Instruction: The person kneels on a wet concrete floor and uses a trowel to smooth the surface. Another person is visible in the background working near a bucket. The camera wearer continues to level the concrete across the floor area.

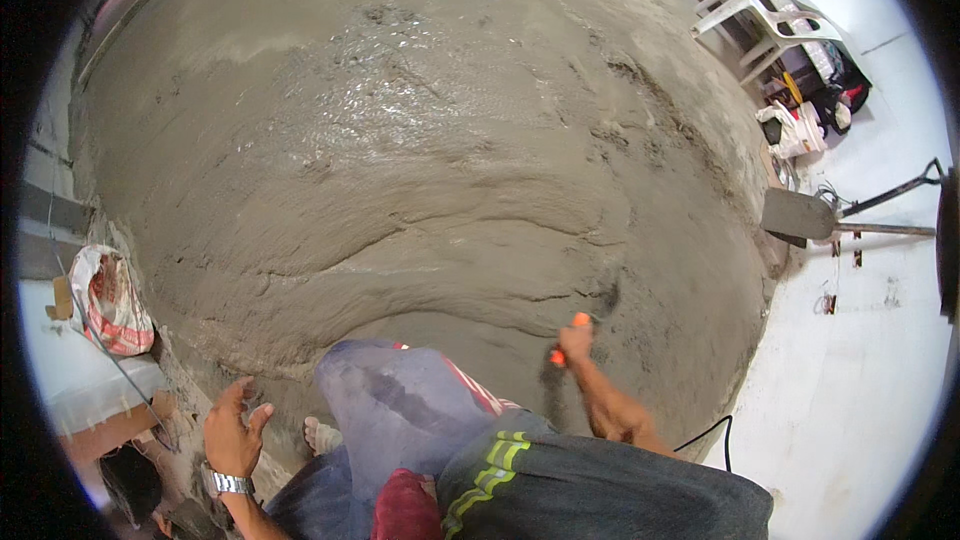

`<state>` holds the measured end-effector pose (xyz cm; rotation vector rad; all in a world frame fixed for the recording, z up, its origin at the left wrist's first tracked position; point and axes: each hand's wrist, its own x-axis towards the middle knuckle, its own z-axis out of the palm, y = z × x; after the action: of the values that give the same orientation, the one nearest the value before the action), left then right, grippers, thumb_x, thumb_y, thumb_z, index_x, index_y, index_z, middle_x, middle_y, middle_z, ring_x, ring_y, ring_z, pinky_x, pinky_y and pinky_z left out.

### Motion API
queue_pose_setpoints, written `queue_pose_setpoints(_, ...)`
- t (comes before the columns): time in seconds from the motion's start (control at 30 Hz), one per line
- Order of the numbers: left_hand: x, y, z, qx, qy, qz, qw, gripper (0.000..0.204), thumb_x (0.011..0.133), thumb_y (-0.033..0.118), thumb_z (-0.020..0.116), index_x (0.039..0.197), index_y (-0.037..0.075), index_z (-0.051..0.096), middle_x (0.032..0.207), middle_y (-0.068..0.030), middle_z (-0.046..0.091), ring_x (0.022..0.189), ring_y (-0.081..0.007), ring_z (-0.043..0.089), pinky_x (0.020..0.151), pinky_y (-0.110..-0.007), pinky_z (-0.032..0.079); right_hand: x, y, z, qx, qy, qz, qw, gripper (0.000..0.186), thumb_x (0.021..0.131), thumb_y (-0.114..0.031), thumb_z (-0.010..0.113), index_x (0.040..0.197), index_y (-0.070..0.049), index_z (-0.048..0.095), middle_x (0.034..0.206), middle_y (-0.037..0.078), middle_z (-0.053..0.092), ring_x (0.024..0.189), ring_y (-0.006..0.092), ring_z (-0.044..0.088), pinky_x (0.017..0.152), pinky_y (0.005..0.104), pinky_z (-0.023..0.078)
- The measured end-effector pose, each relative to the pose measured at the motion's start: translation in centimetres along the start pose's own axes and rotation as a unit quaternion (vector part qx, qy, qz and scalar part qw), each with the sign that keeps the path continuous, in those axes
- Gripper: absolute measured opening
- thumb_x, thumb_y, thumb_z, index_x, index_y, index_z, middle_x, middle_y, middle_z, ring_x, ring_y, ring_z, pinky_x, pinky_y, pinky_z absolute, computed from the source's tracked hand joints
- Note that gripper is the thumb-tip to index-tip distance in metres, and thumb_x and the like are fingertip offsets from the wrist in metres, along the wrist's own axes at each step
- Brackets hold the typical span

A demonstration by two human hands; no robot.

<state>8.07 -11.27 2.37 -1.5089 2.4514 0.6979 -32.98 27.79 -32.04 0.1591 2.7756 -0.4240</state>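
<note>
Right hand (574,338) out in front, low, wrapped tight around an orange-handled tool (566,340), a bit of orange poking out above the fist and a bit below. Blade end of the tool too dark and small to make out, maybe down in the mud. Handle standing roughly up and down in the picture, tipped a little to the left at the bottom.

Wet grey cement (430,160) all around that fist: ahead, left and right, touching or nearly touching the tool's low end. Big spread of it, soft and lumpy, with long curved ridges and folds near the person, and a shiny, watery patch farther away in the middle. Dry, crumbly bits along the far right edge.

Left hand (233,432) farther from the tool, well off to the left and closer to the body. Fingers open and spread, holding nothing, hovering just over the near edge of the cement. Silver watch (231,484) on that wrist. So: right hand the one on the job, left hand free.

Bare toes (320,434) peeking out between the left hand and a bent knee in thin bluish cloth.

Off to the right, on the pale floor, a flat shovel (800,214) with its long handle pointing right, well apart from both hands. White plastic chair (760,25) at the top right. Red and white sack (110,300) at the left edge, just beside the cement
</note>
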Motion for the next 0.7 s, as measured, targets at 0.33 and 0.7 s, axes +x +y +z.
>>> queue_pose_setpoints(0.33,3.8,0.5,1.4,0.028,-0.036,0.068,0.997,0.042,0.079,0.032,0.066,0.112,0.006,0.058,0.096,-0.0155,0.065,0.084,-0.0336,0.062,0.072,-0.041,0.048,-6.1,0.1,-7.3,0.108,-0.027,-0.143,0.983,0.039,0.075,-0.019,0.059,0.108,-0.001,0.048,0.085,0.025,0.062,0.086,0.0431,0.06,0.075,0.0484,0.047)
queue_pose_setpoints(0.7,5.0,-0.6,2.7,0.015,-0.078,0.045,0.996,0.049,0.079,0.038,0.066,0.113,0.004,0.058,0.095,-0.0159,0.066,0.081,-0.0305,0.063,0.071,-0.039,0.049,-2.2,14.8,-3.7,0.005,0.118,0.148,0.982,0.02,0.074,-0.012,0.055,0.089,0.001,0.053,0.072,0.017,0.059,0.068,0.0369,0.061,0.062,0.0449,0.049)
